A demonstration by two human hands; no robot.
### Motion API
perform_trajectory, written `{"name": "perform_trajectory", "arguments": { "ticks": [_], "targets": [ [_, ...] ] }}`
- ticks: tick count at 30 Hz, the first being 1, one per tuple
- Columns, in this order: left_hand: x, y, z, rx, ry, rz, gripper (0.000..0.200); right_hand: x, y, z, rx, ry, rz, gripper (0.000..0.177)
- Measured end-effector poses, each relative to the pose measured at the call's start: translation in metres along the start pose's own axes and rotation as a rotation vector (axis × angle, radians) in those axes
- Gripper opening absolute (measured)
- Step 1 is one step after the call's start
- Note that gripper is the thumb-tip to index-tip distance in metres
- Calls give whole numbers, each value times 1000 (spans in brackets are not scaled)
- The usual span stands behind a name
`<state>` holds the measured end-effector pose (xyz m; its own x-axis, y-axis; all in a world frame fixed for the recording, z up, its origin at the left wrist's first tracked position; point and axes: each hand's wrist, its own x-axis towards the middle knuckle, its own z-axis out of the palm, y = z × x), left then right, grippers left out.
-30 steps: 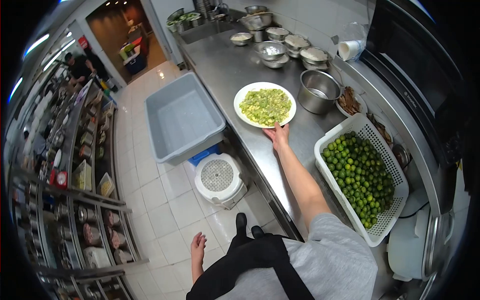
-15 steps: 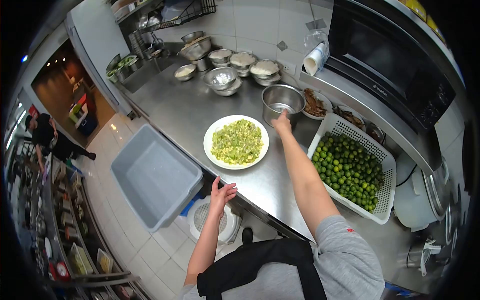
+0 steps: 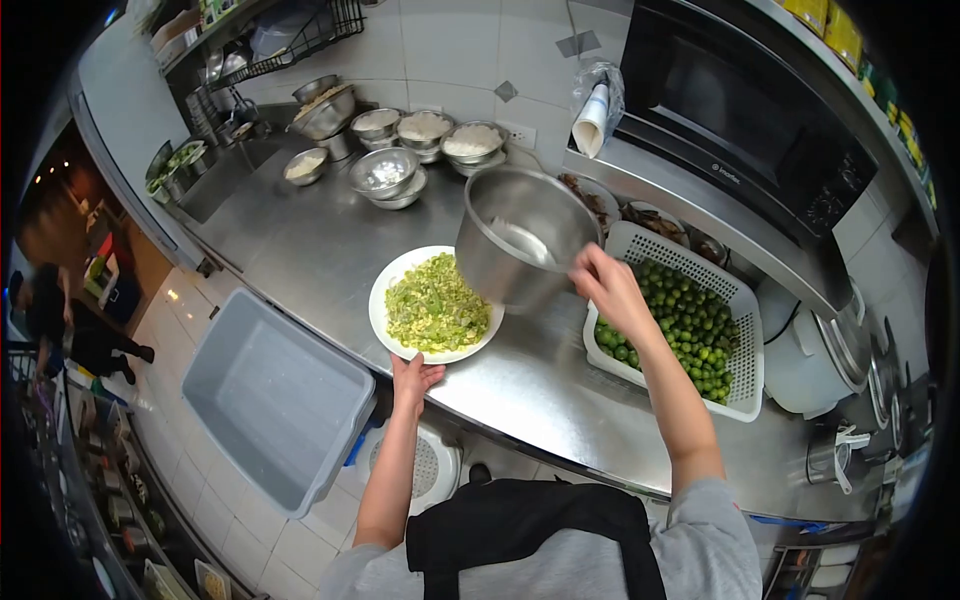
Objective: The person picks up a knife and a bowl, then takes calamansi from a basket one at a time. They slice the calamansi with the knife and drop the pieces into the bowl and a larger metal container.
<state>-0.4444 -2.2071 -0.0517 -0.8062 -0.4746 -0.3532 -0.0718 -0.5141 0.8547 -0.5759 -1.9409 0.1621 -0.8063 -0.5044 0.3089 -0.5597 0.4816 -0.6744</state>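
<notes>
A deep metal pot (image 3: 530, 235) is lifted off the counter and tilted, close to the right side of a white plate of chopped green and yellow food (image 3: 437, 303). My right hand (image 3: 610, 285) grips the pot's rim on its right side. Low in the pot lies a bright patch that I cannot make out clearly. At the plate's front edge, my left hand (image 3: 413, 380) touches the rim with its fingers spread, holding nothing.
A perforated white basket of limes (image 3: 745, 345) stands right of the pot, below a black microwave (image 3: 735, 110). Metal bowls (image 3: 385, 172) line the back. An empty grey tub (image 3: 280, 390) is at the left, with a person (image 3: 75, 320) beyond it.
My right hand has raised the pot from the counter and brought it nearer, beside the plate. My left hand has moved up to the plate's edge. The camera view has shifted.
</notes>
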Motion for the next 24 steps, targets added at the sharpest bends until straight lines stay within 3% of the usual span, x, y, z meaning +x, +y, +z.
{"name": "perform_trajectory", "arguments": {
  "ticks": [5, 6, 9, 16, 20, 22, 23, 24],
  "targets": [
    [69, 3, 36, 54, -170, 51, 49, -97, -25, -22, -32, -225, -68, 13],
    [85, 5, 46, -136, -189, 13, 52, -109, -23, -19, -23, -263, -98, 14],
    [114, 7, 70, -98, -313, -49, 58, -134, -13, -1, 27, -346, -7, 16],
    [61, 32, 46, -81, -378, -15, 58, -140, 28, 62, -110, -258, -29, 20],
    [11, 31, -2, -64, -174, 63, 48, -128, 46, 83, -114, -127, 17, 24],
    [-21, 23, -29, -62, -123, 78, 46, -125, 53, 85, -74, 36, 38, 31],
    [-39, 17, -39, -48, -80, 76, 46, -124, 56, 82, -63, 41, 75, 44],
    [-58, 10, -50, -35, -32, 75, 45, -123, 57, 78, -56, 26, 68, 44]
  ]
}}
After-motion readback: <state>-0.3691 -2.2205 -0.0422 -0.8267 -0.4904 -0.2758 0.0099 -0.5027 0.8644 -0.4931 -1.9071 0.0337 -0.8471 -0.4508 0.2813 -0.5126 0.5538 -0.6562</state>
